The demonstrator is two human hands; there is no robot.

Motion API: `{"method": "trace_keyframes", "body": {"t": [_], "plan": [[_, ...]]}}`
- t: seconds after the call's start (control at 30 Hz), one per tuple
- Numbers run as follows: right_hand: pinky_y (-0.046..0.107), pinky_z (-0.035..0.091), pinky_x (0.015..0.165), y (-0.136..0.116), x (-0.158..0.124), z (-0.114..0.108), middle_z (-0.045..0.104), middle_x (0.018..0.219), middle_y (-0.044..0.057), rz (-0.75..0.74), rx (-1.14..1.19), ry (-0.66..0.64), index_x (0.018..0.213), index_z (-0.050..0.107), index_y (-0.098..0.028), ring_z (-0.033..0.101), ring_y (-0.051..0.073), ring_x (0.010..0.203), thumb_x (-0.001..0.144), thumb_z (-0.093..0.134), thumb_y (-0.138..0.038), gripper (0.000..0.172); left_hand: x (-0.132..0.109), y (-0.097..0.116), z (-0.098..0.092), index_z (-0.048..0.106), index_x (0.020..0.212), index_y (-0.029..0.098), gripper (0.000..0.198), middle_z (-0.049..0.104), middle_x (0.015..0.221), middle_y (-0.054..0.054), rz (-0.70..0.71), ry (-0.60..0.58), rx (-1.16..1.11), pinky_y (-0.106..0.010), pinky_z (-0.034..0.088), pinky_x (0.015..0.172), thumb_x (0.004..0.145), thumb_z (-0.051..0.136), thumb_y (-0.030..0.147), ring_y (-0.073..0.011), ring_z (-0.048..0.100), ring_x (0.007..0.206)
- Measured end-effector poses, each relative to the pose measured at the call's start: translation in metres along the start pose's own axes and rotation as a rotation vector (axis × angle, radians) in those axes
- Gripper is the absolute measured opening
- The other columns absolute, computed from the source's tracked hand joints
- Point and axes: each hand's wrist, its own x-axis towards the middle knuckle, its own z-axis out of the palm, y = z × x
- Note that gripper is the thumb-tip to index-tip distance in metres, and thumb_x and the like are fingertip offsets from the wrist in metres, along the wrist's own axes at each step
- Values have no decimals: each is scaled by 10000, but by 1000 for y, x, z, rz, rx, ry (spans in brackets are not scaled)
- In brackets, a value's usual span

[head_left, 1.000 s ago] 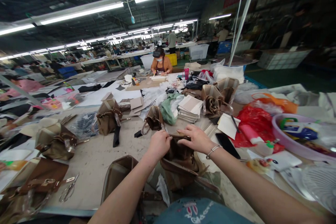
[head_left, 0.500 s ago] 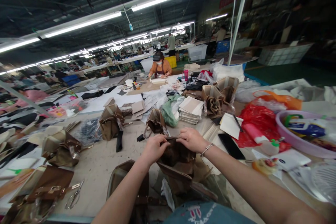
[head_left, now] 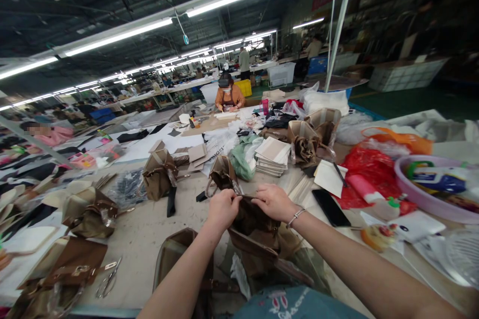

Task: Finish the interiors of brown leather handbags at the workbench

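Brown bag (head_left: 254, 241) at lower centre of frame, mouth gaping. Left hand (head_left: 224, 208) and right hand (head_left: 274, 203): fingers closed, pinching far rim (head_left: 247, 199) at separate spots, apparently for tension. Scissors (head_left: 113, 272) lower left, presumably parked within reach.

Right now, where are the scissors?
In the head view, the scissors lie on the table at lower left, just right of a brown bag and well left of your left hand.
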Motion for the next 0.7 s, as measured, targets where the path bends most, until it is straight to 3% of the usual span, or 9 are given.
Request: {"method": "trace_keyframes", "body": {"t": [0.13,0.23,0.3,0.47,0.57,0.63,0.7], "plan": [[274,369,678,3,-2,-8,625,778,52,45,-25,-79,798,690,-205,557,169,763,886,397,-495,421,0,3,-2,627,701,185,194,654,749,-29,-23,-11,16,-247,352,642,806,534,320,-152,583,723],[277,382,658,5,0,-18,658,840,49,68,25,-133,1083,623,-250,586,201,783,771,427,-683,568,-1,5,-3,624,695,183,193,656,753,-28,-32,-18,7,-246,354,647,803,537,316,-149,582,725],[275,392,655,2,5,-23,668,881,46,58,36,-147,1169,565,-272,596,217,818,718,445,-731,655,0,5,-3,624,694,180,195,656,758,-30,-31,-19,-5,-248,362,647,805,533,313,-151,585,724],[250,394,632,-13,22,-23,657,835,55,-12,-104,-191,849,680,-222,603,181,785,870,443,-462,338,-3,-1,-4,614,681,184,159,664,771,-34,18,28,-128,-273,424,708,789,557,286,-171,606,757],[250,395,614,-14,27,-18,652,805,62,-40,-129,-170,809,673,-191,603,175,759,886,438,-388,316,-14,-3,-13,606,802,199,94,643,1059,-51,120,77,-276,-301,429,864,740,617,269,-188,583,986],[253,396,621,-12,27,-17,651,795,68,-41,-127,-154,796,669,-178,601,178,759,892,427,-383,331,-24,-3,-19,556,1038,205,380,511,1288,-84,132,75,-294,-338,396,945,682,671,270,-227,492,1158],[254,394,628,-9,25,-17,654,795,75,-43,-126,-149,780,665,-169,601,181,764,894,422,-376,340,-29,-4,-23,387,1279,199,711,454,1341,-126,83,-22,-264,-364,398,944,640,695,240,-267,466,1191]]}}
